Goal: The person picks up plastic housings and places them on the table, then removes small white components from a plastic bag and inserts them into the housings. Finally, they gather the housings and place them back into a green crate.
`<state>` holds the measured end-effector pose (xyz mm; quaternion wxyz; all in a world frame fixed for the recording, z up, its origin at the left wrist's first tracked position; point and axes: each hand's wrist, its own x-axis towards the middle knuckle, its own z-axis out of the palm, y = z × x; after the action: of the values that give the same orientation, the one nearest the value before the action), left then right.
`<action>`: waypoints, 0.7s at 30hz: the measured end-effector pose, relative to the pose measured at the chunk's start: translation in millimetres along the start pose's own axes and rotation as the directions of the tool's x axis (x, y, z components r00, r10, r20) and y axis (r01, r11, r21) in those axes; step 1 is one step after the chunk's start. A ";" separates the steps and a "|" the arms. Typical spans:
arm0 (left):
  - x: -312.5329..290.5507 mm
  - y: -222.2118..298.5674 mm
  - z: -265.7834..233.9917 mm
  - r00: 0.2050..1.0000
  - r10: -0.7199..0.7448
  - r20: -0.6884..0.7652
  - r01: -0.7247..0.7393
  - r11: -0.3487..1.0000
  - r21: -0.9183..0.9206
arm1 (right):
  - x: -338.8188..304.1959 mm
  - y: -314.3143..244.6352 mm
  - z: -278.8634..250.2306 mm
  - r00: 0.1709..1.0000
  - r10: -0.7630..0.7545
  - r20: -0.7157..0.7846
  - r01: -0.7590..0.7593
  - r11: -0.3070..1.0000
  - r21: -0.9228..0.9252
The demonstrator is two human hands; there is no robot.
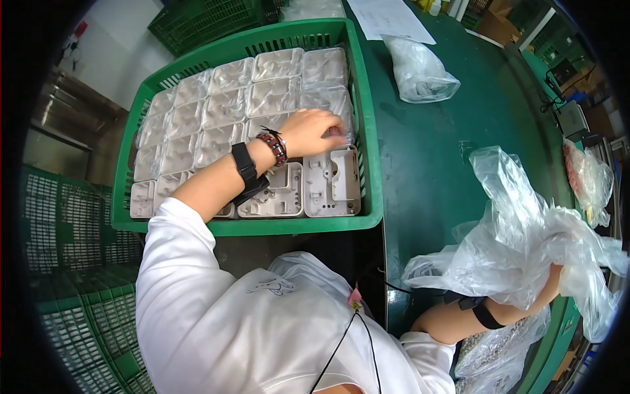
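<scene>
My left hand (312,131) reaches over a green plastic crate (377,164), its fingers curled downward among grey plastic housings (275,95). Those fingers look closed, but what lies between them is hidden. Just below this hand, a bare grey housing (333,184) shows its moulded inside at the crate's front right corner. On the right, a crumpled clear plastic bag (518,236) covers my right hand; only the wrist and forearm come out from under it, so its fingers cannot be seen.
Housings in thin clear film fill the crate in rows. A green worktable (420,144) stretches to the right, bearing a bagged bundle (423,72) and a paper sheet (390,20). Another filled bag (502,348) lies below my right forearm. Green crates (85,262) are stacked at left.
</scene>
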<state>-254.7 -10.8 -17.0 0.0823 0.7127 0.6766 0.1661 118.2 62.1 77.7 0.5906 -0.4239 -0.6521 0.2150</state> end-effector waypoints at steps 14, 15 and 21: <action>18.3 -36.5 25.4 0.909 -0.415 -0.044 0.224 0.574 -0.788 | -5.5 -11.3 1.6 0.998 0.025 -0.059 -0.029 0.997 -0.078; 18.5 -37.4 23.9 0.939 -0.344 -0.010 0.201 0.572 -0.795 | -5.5 -10.6 1.8 0.998 0.026 -0.060 -0.031 0.997 -0.076; 23.7 -18.1 -41.3 0.855 0.064 0.515 0.437 0.445 -0.782 | -5.7 5.4 -8.3 1.000 0.005 -0.025 -0.010 0.980 -0.201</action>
<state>-285.4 9.5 18.2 0.6175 0.5009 0.5269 0.3001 127.4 58.6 71.8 0.5518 -0.4864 -0.6618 0.1450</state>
